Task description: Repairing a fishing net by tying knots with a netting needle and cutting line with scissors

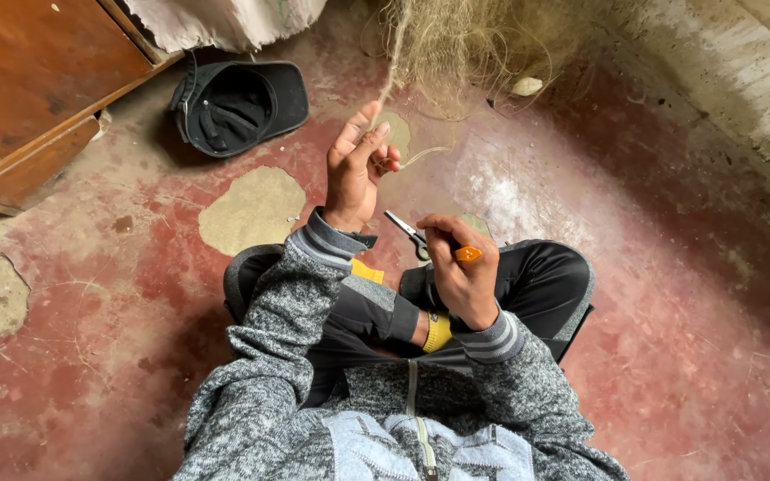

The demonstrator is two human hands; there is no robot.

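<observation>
My left hand point(356, 165) is raised in front of me and pinches a thin pale cord point(388, 85) that runs up into a heap of fine tan netting point(470, 40) at the top of the view. My right hand point(461, 267) sits lower, over my crossed legs in black trousers point(545, 276), and holds small scissors point(412, 233) with orange handles, blades pointing up and left toward the left wrist. Grey knit sleeves cover both arms.
A black cap point(238, 105) lies upside down on the worn red floor point(670, 356). A brown wooden cabinet point(28, 80) stands at the upper left, with white cloth point(225, 20) beside it. A concrete wall base point(724, 80) runs along the upper right.
</observation>
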